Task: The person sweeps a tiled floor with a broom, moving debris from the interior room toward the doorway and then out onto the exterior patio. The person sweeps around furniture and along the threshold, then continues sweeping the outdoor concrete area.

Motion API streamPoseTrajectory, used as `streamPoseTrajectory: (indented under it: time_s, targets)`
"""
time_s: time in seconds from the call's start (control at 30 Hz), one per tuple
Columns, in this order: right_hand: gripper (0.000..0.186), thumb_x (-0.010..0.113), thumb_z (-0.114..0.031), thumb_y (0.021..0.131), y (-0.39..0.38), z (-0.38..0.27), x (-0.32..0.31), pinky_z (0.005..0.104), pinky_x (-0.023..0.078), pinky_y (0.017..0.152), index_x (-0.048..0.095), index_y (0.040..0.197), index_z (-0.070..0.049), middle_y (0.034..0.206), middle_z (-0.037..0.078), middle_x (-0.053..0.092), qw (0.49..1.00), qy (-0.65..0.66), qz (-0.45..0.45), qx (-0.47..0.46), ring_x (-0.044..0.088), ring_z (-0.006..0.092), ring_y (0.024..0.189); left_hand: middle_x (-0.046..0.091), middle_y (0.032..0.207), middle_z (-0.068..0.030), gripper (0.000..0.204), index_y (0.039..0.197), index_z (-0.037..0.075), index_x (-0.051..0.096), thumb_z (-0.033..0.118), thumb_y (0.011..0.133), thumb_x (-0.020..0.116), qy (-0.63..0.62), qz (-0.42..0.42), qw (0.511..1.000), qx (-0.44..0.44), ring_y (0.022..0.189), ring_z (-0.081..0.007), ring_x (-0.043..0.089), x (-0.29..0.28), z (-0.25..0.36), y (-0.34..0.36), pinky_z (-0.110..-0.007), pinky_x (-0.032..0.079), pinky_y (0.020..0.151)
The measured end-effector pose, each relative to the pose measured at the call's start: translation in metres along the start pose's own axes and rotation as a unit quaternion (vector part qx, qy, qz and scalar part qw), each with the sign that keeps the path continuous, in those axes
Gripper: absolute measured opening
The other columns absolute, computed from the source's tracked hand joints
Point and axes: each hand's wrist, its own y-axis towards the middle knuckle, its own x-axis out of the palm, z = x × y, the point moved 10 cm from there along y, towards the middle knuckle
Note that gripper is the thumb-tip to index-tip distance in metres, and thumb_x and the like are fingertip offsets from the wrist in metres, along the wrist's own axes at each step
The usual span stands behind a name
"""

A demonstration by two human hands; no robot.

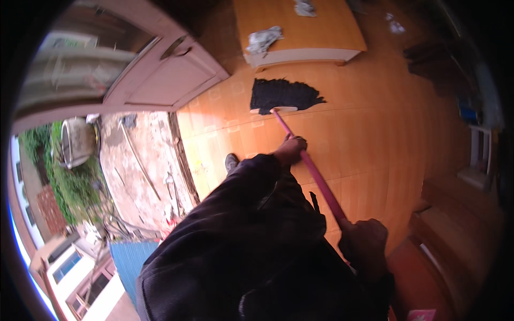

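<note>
A mop with a pinkish-red handle slants from my right side up to the middle of the floor. Its dark, ragged mop head lies spread flat on the orange-brown tiles, joined by a pale crosspiece. My left hand wraps round the handle's lower stretch, closer to the head. Higher up the handle, nearer my body, my right hand is closed on it in shadow. Both arms wear dark sleeves. One shoe shows beside my left forearm.
Beyond the mop head stands a low wooden table with a crumpled pale wad at its edge. A pink door hangs open at the left, above a threshold to the yard. Dark furniture lines the right side.
</note>
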Motion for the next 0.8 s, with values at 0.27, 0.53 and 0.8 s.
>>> streamPoseTrajectory:
  time_s: [0.27, 0.53, 0.8]
  targets:
    - [0.011, 0.055, -0.007, 0.086, 0.058, -0.059, 0.023, 0.041, 0.045, 0.057, 0.065, 0.086, -0.002, 0.067, 0.013, 0.058, 0.994, -0.053, 0.066, 0.068, 0.058, 0.0308, 0.059, 0.066, 0.093, -0.006, 0.023, 0.086, 0.015, 0.067, 0.037, 0.081, 0.072, -0.022, 0.052, 0.998, 0.0, 0.108, -0.0298, 0.06, -0.059, -0.054, -0.032, -0.065, 0.03, 0.109]
    - [0.025, 0.046, -0.014, 0.098, 0.041, -0.095, 0.059, 0.0371, 0.049, 0.069, 0.065, 0.091, 0.001, 0.079, 0.016, 0.066, 0.962, 0.053, 0.072, 0.258, 0.065, 0.0308, 0.074, 0.07, 0.104, -0.005, 0.029, 0.097, 0.02, 0.073, 0.045, 0.081, 0.072, -0.02, 0.013, 0.999, -0.048, 0.114, -0.0282, 0.061, -0.083, -0.099, -0.151, -0.068, 0.029, 0.111]
    - [0.025, 0.044, -0.015, 0.099, 0.063, -0.049, 0.178, 0.0287, 0.039, 0.049, 0.061, 0.088, 0.0, 0.061, 0.003, 0.049, 0.975, 0.101, 0.053, 0.193, 0.048, 0.0139, 0.052, 0.074, 0.104, -0.0099, 0.034, 0.108, 0.022, 0.076, 0.045, 0.086, 0.068, 0.06, -0.233, 0.945, -0.223, 0.109, -0.0315, 0.068, -0.055, -0.216, -0.283, -0.071, 0.031, 0.108]
